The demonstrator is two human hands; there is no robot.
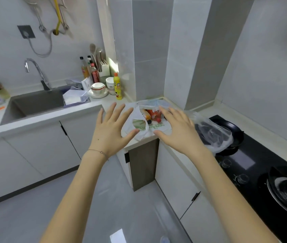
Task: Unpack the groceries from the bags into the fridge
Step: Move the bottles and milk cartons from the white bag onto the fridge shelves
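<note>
- Forearms stretch out from the near edge toward the far corner of the surface (111, 102).
- left hand (111, 127): empty, fingers (110, 110) straight and spread, at the left side of the white bag (132, 118). The thumb tip is by a handle loop; can't tell if it touches.
- right hand (177, 127): empty, fingers spread wide, over the bag's right side; contact unclear.
- The white bag sits on that corner with its mouth gaping and groceries (154, 114) inside, red and orange packs.
- Hands flank the mouth, probably to pull it wider or pick the first item; unpacking looks barely begun.
- clear bag (212, 135) lies to the right, slumped partly over a black pan (233, 130), likely just dumped there. Its contents are unreadable.
- Fridge is not in view.
- The right hand covers part of the white bag, and the items in it are too blurred to name.
</note>
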